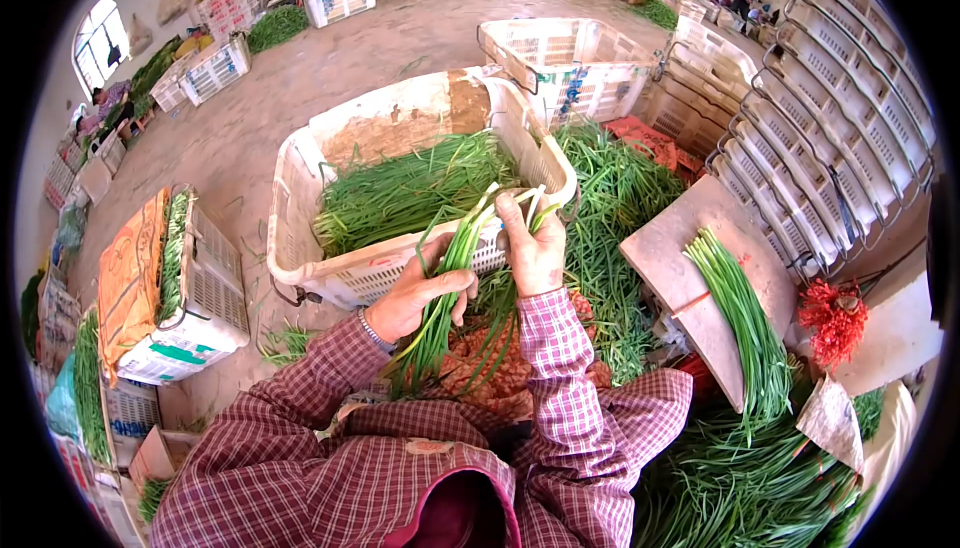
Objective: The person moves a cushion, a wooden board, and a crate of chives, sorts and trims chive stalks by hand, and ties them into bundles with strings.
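My left hand is wrapped round the middle of a bunch of garlic chives, its leaves hanging down over my lap. Close by, my right hand pinches pale stem ends at the top of the bunch, thumb pointing up. Just beyond both hands stands a white plastic crate with a layer of loose green chives inside. Under the bunch, an orange-red mesh sack lies across my lap area. Exactly which stems each hand grips is partly hidden by the fingers.
To the right, a tilted board bears a neat chive bundle, beside a bunch of red ties. Loose chives lie below it, more beside the crate. Stacked crates rise behind; a filled crate stands left.
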The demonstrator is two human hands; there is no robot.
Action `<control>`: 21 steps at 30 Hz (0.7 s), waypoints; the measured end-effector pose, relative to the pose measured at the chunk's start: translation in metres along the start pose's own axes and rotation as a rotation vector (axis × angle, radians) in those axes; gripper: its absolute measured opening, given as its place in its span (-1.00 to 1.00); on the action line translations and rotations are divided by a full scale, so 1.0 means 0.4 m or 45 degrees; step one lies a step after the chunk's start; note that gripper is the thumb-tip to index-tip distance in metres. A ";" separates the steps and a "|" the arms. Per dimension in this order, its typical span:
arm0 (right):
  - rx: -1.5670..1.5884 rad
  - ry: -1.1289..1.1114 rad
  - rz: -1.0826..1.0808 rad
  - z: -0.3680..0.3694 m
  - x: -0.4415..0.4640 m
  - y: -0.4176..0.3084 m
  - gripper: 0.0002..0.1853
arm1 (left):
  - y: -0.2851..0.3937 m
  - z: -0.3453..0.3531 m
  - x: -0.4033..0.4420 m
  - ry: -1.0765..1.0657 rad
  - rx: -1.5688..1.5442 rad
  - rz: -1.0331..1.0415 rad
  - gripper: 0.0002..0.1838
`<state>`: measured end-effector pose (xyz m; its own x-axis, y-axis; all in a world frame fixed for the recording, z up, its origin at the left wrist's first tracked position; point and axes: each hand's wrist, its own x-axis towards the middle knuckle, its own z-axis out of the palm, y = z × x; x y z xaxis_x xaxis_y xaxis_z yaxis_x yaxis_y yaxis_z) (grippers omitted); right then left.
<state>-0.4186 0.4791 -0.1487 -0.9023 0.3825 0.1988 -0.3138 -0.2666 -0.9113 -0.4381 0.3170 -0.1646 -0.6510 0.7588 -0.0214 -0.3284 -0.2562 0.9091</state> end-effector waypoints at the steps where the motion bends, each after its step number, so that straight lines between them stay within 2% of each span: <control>1: -0.076 0.047 -0.069 -0.001 0.000 0.012 -0.81 | 0.008 0.010 0.007 0.056 0.050 0.060 -0.48; 4: -0.067 0.112 -0.144 0.001 0.003 0.026 -0.80 | 0.011 0.012 0.017 0.139 0.114 0.161 -0.53; 7: 0.039 0.137 -0.028 -0.008 -0.005 0.028 -0.74 | 0.013 0.010 0.019 0.169 0.061 0.184 -0.59; 9: -0.067 0.165 -0.040 -0.009 -0.010 0.033 -0.72 | 0.017 0.006 0.020 0.208 -0.025 0.058 -0.64; 12: -0.211 0.199 -0.145 -0.007 -0.005 0.058 -0.66 | 0.014 0.010 0.025 0.269 -0.054 0.002 -0.57; 14: 0.080 0.170 -0.075 0.000 -0.007 0.065 -0.67 | 0.010 0.001 0.026 0.242 -0.083 0.010 -0.56; 16: -0.043 0.173 -0.012 -0.007 -0.010 0.056 -0.66 | 0.004 -0.003 0.028 0.213 -0.112 0.018 -0.56; 18: -0.165 0.174 0.051 -0.009 -0.010 0.057 -0.66 | -0.004 0.008 0.035 0.327 0.135 0.219 -0.63; 19: -0.247 0.173 -0.057 -0.008 -0.007 0.064 -0.66 | -0.004 0.022 0.040 0.417 0.258 0.346 -0.63; 21: -0.328 0.167 -0.164 0.000 -0.010 0.055 -0.66 | 0.013 0.020 0.043 0.383 0.228 0.313 -0.64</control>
<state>-0.4217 0.4719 -0.1694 -0.8088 0.5142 0.2855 -0.3227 0.0178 -0.9463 -0.4452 0.3335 -0.1570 -0.8744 0.4729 0.1085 -0.0320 -0.2794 0.9597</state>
